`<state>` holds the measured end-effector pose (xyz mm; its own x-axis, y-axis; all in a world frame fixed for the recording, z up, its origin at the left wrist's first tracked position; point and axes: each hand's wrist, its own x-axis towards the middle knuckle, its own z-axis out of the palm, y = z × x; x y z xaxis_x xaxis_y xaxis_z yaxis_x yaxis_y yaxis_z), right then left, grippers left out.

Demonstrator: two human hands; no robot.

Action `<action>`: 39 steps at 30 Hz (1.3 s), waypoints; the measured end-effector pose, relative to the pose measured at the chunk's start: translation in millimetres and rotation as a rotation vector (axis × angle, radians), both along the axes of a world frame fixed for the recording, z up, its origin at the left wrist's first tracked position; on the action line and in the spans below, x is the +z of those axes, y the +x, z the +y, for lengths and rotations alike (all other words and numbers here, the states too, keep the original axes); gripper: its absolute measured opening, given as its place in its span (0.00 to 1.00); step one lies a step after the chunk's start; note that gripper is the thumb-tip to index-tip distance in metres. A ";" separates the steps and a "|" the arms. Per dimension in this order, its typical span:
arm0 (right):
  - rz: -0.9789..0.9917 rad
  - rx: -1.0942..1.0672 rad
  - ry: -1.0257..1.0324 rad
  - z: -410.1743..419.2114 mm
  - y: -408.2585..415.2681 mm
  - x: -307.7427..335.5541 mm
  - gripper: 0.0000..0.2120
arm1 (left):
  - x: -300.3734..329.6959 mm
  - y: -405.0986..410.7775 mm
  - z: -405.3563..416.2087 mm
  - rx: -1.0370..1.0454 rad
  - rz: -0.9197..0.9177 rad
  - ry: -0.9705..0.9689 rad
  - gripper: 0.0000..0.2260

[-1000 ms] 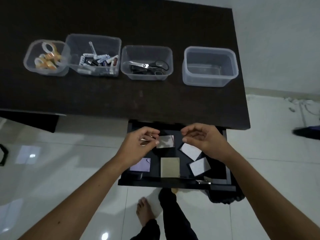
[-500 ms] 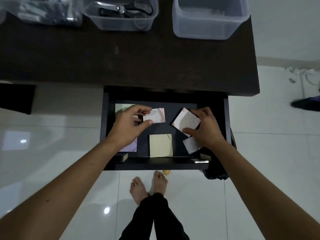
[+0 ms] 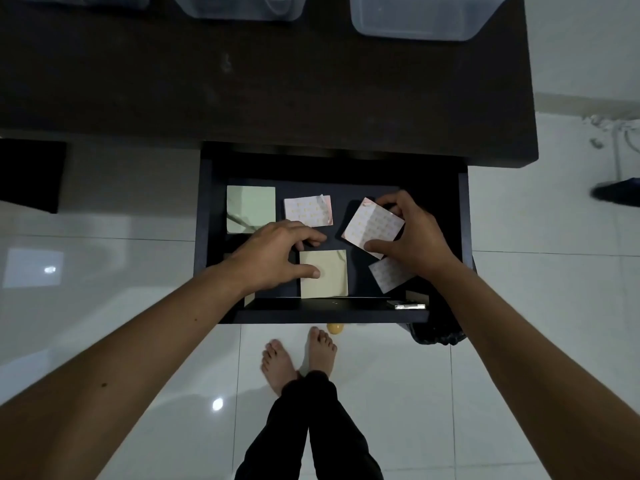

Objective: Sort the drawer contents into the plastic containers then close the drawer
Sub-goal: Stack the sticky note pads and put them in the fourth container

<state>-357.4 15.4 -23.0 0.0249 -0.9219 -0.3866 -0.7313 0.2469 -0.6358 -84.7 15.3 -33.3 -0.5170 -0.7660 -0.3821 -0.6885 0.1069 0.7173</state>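
The dark drawer (image 3: 204,237) stands pulled out under the table. Several sticky-note pads lie in it: a green pad (image 3: 250,209) at the back left, a pink patterned pad (image 3: 307,210) beside it, a yellow pad (image 3: 323,273) at the front and a pale patterned pad (image 3: 389,278) at the right. My left hand (image 3: 280,256) pinches the yellow pad, thumb on its left side and fingers curled at its top edge. My right hand (image 3: 412,233) grips another pink patterned pad (image 3: 373,225), tilted, between thumb and fingers. An empty clear container (image 3: 415,19) stands on the table at the top right.
Two more clear containers (image 3: 242,8) are cut off at the top edge of the dark table (image 3: 277,81). A small metal item (image 3: 410,305) lies in the drawer's front right corner. My bare feet (image 3: 298,358) stand on white tiles below the drawer.
My left hand let go of the pink pad at the back and moved to the yellow pad. My right hand keeps hold of its patterned pad. The view tilted down.
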 end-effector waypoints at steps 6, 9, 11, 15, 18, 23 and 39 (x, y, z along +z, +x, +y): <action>-0.018 0.011 0.001 1.3 -0.9 -2.1 0.33 | -0.5 -2.3 1.1 -0.065 -0.040 -0.005 0.28; -0.072 0.013 -0.026 1.5 -1.1 -0.2 0.29 | -4.3 -1.6 0.4 -0.060 -0.019 -0.022 0.26; -0.137 -0.006 -0.026 1.6 -0.8 2.2 0.24 | -6.3 -0.7 1.7 -0.037 0.030 -0.014 0.25; -0.273 -0.043 -0.047 2.9 -4.3 4.3 0.18 | -4.1 -1.8 5.4 0.000 0.117 0.057 0.21; -0.418 -0.102 -0.080 4.5 -5.3 12.1 0.15 | -1.0 -1.3 7.3 0.059 0.149 0.156 0.19; -0.655 -0.227 -0.045 10.0 -7.8 21.2 0.14 | -2.4 3.3 3.2 0.262 0.327 0.318 0.17; -0.561 -0.064 0.068 11.1 19.6 16.4 0.26 | 14.6 0.3 -1.2 0.317 0.700 0.471 0.22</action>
